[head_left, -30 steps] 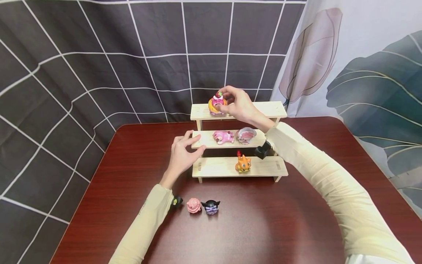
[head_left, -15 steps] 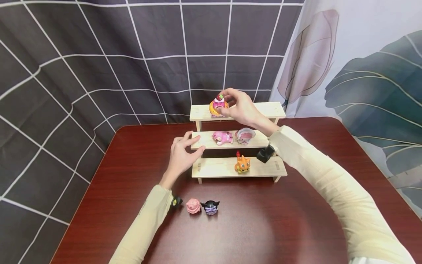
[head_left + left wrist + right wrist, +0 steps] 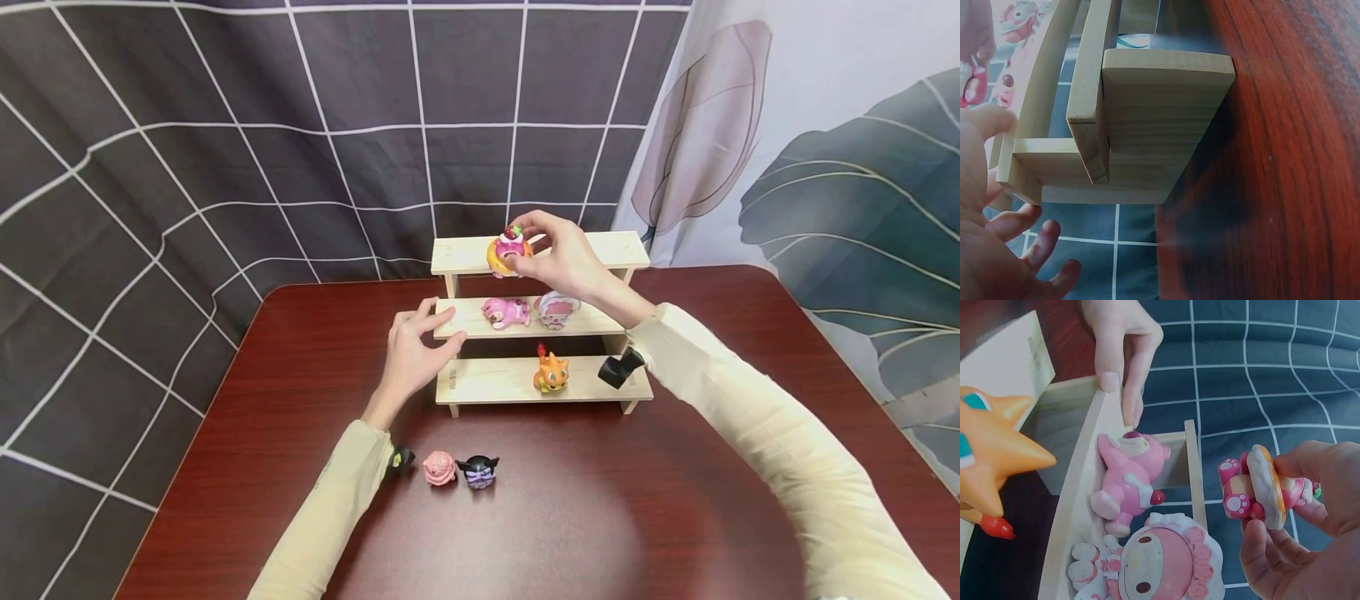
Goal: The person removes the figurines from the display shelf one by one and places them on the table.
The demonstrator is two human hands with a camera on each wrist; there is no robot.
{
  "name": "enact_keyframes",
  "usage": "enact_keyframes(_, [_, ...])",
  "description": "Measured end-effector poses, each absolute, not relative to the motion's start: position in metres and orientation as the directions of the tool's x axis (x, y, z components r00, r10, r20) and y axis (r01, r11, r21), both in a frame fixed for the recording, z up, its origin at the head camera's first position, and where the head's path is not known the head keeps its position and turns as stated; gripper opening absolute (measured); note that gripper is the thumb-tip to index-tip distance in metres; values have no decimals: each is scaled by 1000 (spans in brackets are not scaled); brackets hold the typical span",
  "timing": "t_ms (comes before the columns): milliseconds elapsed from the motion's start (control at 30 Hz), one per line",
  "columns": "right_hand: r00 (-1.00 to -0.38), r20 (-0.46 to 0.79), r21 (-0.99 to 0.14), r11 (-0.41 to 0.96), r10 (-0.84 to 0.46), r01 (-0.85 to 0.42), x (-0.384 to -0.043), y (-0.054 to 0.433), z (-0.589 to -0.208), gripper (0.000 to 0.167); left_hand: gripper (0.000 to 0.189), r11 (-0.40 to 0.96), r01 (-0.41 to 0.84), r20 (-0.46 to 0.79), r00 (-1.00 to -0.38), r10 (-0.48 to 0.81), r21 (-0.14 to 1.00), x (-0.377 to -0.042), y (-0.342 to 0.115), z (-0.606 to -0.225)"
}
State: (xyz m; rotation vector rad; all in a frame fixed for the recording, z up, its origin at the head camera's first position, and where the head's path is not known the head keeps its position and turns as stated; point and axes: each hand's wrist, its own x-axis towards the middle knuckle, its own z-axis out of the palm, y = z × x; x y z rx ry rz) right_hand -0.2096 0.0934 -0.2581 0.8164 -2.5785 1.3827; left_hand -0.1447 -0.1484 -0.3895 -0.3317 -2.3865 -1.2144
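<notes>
At the front of the top shelf (image 3: pixel 618 250) of a pale wooden stand (image 3: pixel 452 285), the right hand (image 3: pixel 561 257) pinches, in a narrow grip, a smooth pink figurine (image 3: pixel 506 251) with a rounded orange-and-white ring. On the squared middle plank (image 3: pixel 469 313), whose left end the left hand (image 3: pixel 412 350) pinches, a pink bear (image 3: pixel 507 312) lies beside a scalloped-bonneted figure (image 3: pixel 557 309). A spiky orange figure (image 3: pixel 552 372) sits on the lowest board (image 3: pixel 487 383). On the glossy, red-brown worktop (image 3: pixel 555 533) rest a ruffled pink ball (image 3: pixel 439 468) and a horned black figure (image 3: pixel 478 472).
</notes>
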Motion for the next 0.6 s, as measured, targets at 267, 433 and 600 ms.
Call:
enact_keyframes(267, [-838,345,-732,438,-423,-522,-193,98,-260,37,41,589,393,480,-877,10,706,-146,-148,-392])
enact_keyframes(433, [-833,350,-729,433,-429,-529,-184,101,-262,37,41,592,394,485,-875,6,703,-146,-148,-391])
enact_keyframes(600, [-828,358,-734,418,-431,-535,-175,104,-265,34,41,592,392,485,-874,2,704,-146,-148,-391])
